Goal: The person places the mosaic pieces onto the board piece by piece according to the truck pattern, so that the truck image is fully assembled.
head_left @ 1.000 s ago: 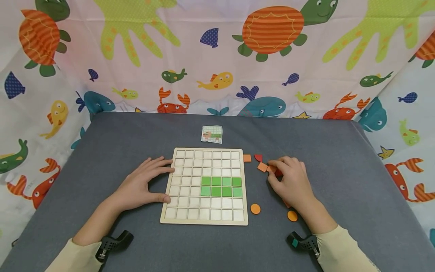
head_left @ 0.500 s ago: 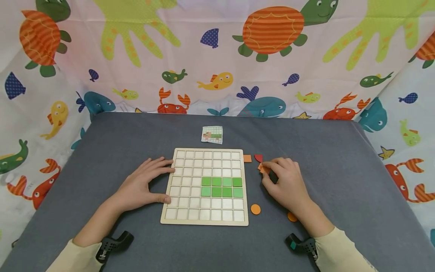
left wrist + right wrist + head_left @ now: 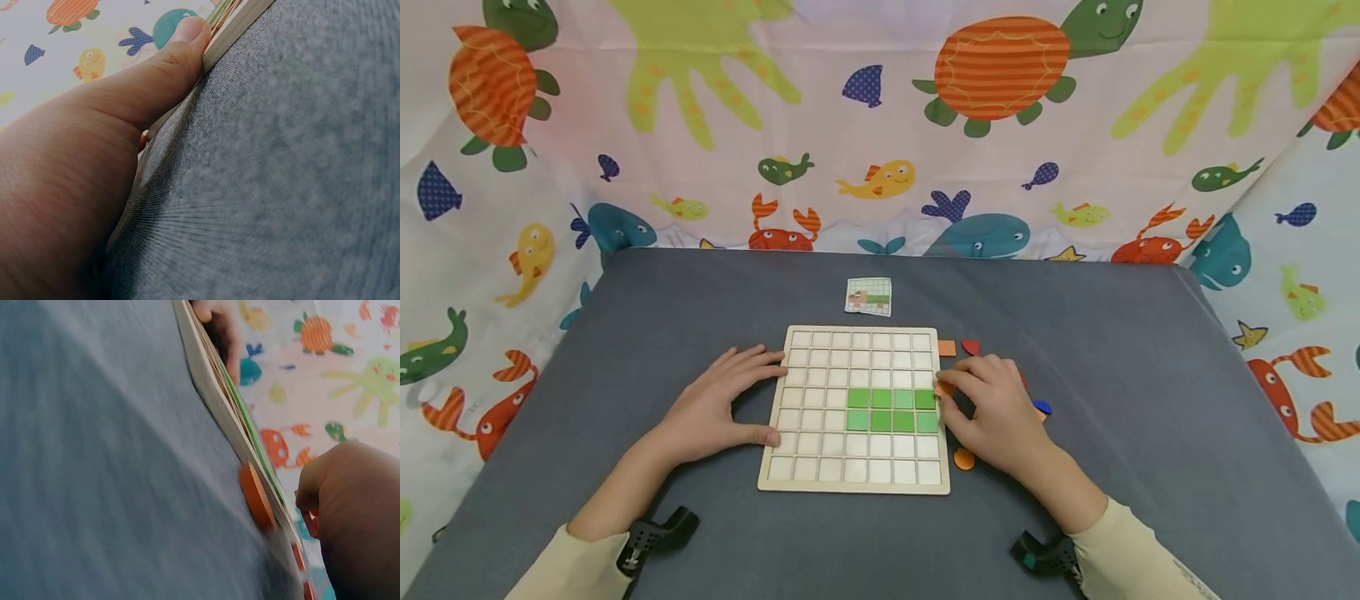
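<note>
The wooden grid board (image 3: 854, 484) lies flat, with two rows of green squares (image 3: 880, 422) in its right half. My left hand (image 3: 713, 408) rests along the board's left edge, fingers spread; its thumb (image 3: 187, 37) touches the edge in the left wrist view. At the right edge, my right hand (image 3: 996, 410) pinches a small orange piece (image 3: 942, 389) between thumb and forefinger. In the right wrist view the right hand (image 3: 356, 512) is above the board's edge, near an orange disc (image 3: 255, 497).
A small printed card (image 3: 868, 297) lies behind the board. Right of the board are an orange square (image 3: 947, 348), a red piece (image 3: 971, 347), a blue piece (image 3: 1042, 407) and an orange scalloped-looking piece (image 3: 964, 458). A patterned cloth hangs behind the table.
My right hand has moved left from the loose pieces to the board's right edge, carrying an orange piece. A blue piece now shows beside the wrist. My left hand has stayed in place.
</note>
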The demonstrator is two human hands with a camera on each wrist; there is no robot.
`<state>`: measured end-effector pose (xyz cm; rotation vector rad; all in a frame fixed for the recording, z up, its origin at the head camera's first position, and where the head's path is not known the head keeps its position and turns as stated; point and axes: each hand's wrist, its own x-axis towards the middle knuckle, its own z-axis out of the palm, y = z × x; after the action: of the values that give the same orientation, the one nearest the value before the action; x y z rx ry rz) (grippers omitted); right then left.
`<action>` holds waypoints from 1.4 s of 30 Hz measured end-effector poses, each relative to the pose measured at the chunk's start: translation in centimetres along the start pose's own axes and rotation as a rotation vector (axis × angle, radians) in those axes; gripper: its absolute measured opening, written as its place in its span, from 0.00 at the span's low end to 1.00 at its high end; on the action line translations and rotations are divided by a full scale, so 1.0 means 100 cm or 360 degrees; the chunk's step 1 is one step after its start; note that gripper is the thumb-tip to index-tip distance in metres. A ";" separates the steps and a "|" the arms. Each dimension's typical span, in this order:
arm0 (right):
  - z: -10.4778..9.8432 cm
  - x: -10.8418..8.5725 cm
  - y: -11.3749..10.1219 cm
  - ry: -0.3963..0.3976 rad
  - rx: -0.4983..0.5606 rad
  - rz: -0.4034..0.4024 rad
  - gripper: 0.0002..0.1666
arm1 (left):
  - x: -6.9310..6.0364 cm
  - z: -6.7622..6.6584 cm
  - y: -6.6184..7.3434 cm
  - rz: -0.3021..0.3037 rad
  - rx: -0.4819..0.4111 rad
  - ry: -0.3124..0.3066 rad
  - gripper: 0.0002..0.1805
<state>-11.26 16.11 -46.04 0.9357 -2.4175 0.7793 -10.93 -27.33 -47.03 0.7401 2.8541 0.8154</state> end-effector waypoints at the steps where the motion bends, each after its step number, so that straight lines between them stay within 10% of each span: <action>1: 0.002 0.002 -0.002 -0.0011 0.0005 -0.0020 0.11 | -0.001 0.000 0.000 -0.0010 0.0003 0.0002 0.57; 42: 0.069 0.049 -0.086 -0.0344 0.0220 -0.0200 0.07 | 0.001 0.002 0.001 0.0018 0.0000 0.0007 0.56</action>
<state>-9.78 4.20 -45.50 1.2727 -2.4804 0.8462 -10.96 -27.16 -47.13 0.7562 2.8561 0.8195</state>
